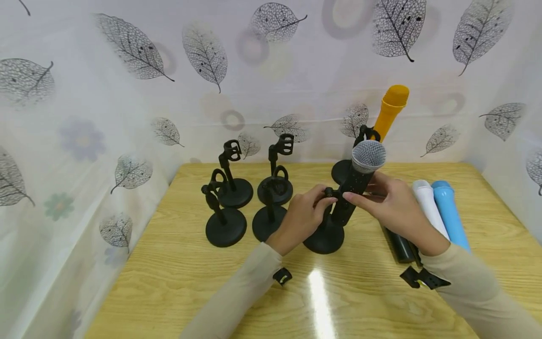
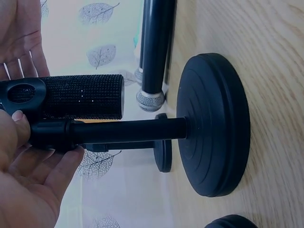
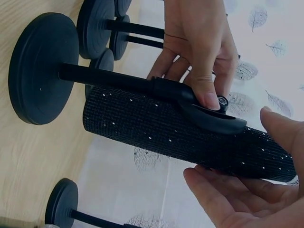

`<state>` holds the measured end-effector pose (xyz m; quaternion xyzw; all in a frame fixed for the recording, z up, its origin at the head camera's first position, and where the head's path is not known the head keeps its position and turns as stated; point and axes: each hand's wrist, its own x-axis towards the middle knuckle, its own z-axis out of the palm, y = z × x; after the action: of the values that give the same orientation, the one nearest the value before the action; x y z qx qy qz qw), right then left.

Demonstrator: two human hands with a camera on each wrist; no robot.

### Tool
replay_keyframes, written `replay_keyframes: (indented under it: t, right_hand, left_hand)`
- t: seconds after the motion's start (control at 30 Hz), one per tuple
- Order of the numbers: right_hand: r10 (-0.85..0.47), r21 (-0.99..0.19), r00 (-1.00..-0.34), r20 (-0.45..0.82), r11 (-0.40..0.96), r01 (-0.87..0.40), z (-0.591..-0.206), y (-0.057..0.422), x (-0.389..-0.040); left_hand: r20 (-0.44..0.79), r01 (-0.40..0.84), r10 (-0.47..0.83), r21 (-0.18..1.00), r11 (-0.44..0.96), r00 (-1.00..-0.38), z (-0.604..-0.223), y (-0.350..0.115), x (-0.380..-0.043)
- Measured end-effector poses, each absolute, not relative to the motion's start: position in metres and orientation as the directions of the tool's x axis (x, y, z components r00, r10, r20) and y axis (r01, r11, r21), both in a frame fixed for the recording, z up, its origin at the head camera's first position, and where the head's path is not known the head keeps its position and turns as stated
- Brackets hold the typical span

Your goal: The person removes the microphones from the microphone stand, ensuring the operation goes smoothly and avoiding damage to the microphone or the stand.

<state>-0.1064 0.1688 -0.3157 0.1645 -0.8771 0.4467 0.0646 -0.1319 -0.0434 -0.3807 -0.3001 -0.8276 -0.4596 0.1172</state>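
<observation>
A black speckled microphone (image 1: 354,184) with a silver mesh head leans in the clip of a black desktop microphone stand (image 1: 325,241). My left hand (image 1: 301,214) grips the stand's upper joint, its thumb on the pivot beside the clip, as the right wrist view shows. On the other side, my right hand (image 1: 400,209) holds the microphone between thumb and fingers, just below the head. The clip (image 3: 213,118) wraps round the handle (image 3: 142,123), whose lower end hangs beside the pole. The stand's round base (image 2: 213,123) rests on the wooden table.
Behind, a yellow microphone (image 1: 389,113) sits tilted in another stand (image 1: 340,172). Several bare stands (image 1: 226,227) stand to the left. White (image 1: 429,205) and blue (image 1: 450,212) microphones lie at the right, with a black one (image 1: 400,247) partly under my right arm. A leaf-patterned cloth (image 1: 271,84) hangs behind.
</observation>
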Motion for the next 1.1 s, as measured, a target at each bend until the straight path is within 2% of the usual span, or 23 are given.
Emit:
replay_keyframes:
  t: [0.33,0.67,1.1]
  right_hand:
    - [-0.207,-0.741,-0.928,0.310,0.559,-0.372,-0.322,0.159,-0.104]
    - [-0.210,-0.686,-0.878,0.429,0.557,-0.468,-0.329,0.157,-0.103]
    - [-0.208,-0.703,-0.888,0.410,0.548,-0.453,-0.327,0.157,-0.101]
  left_hand:
    - [0.459,0.596,0.391,0.701,0.393,-0.798,-0.382,-0.051,-0.126]
    - [0.466,0.602,0.389,0.688,0.405,-0.795,-0.384,-0.056,-0.121]
    - [0.512,0.623,0.356,0.658,0.423,-0.782,-0.386,-0.054,-0.118]
